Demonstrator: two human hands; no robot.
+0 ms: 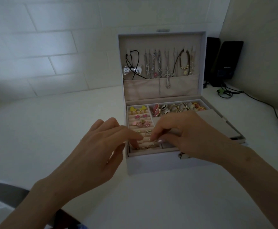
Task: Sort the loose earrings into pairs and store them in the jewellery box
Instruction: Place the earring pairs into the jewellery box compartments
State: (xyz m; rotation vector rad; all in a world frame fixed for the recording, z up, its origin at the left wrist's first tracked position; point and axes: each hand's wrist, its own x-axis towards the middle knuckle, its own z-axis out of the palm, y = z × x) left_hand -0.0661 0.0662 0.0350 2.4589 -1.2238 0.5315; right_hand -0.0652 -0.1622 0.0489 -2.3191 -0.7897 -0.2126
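Our left hand [100, 146] lies spread, fingertips [139, 138] pressing the front rolls [147, 142] of the jewellery box [151, 164]; right hand [184, 136] pinches a small earring [151, 140]. 4 rows [140, 117] hold pairs; we judge sorting nearly finished.

Earrings [140, 123] in jewellery box [151, 164] on table [52, 121]

Jewellery box [151, 164] open on white table [60, 129], lid [135, 43] upright, necklaces [156, 66] hanging inside it. Padded rolls [133, 120] at tray's left hold pairs: yellow earrings [137, 109] at the back, pink stars [140, 116], pink round ones [142, 123]. My left hand [102, 146] lies with straight fingers touching the front rolls. My right hand [189, 136] curls its fingertips beside them; a pinch is unclear. Gold earrings [145, 147] sit in the front row.
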